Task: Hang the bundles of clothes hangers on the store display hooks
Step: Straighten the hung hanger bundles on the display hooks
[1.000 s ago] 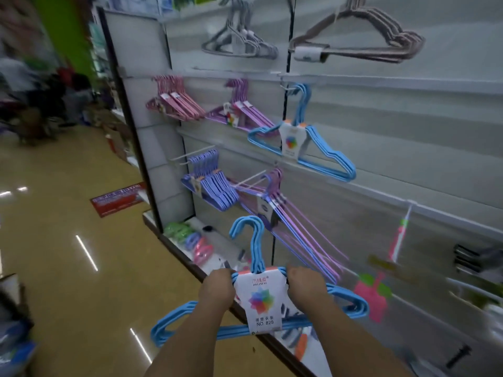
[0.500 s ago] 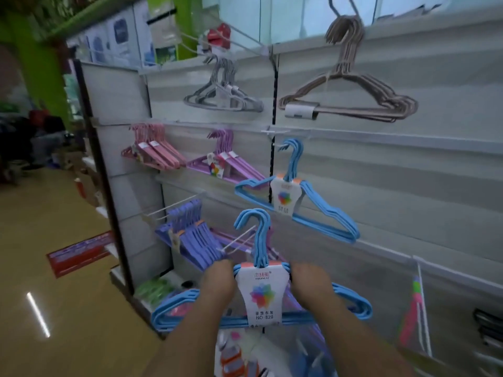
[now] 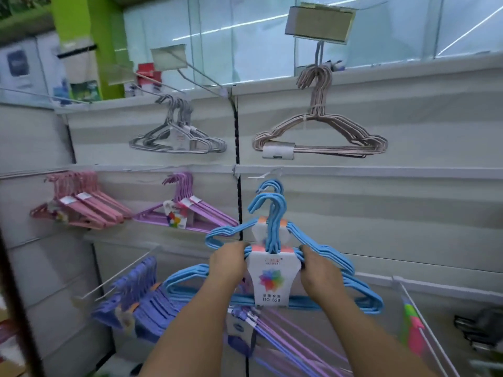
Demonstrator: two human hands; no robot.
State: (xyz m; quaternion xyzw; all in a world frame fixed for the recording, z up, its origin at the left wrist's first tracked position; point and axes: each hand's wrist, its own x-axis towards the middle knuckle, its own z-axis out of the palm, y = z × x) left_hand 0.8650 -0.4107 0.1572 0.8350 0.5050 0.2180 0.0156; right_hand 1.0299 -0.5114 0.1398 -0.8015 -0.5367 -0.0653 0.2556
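I hold a bundle of blue hangers (image 3: 275, 278) with a white label card in front of the display wall. My left hand (image 3: 228, 263) grips its left shoulder and my right hand (image 3: 318, 270) grips its right shoulder, both beside the card. The bundle's hooks point up, just below a metal display hook (image 3: 258, 176). A second blue bundle (image 3: 321, 246) hangs on that hook, directly behind the one I hold and partly covered by it.
Grey hangers (image 3: 177, 137) and beige hangers (image 3: 321, 134) hang on the top row. Pink hangers (image 3: 81, 205) and lilac hangers (image 3: 187, 210) are to the left, violet ones (image 3: 136, 303) lower left. A bare double prong (image 3: 117, 276) juts out at left.
Both hands have lifted the blue bundle upward and closer to the wall, so its hooks now overlap the hanging blue bundle. My view has tilted up toward the top shelves.
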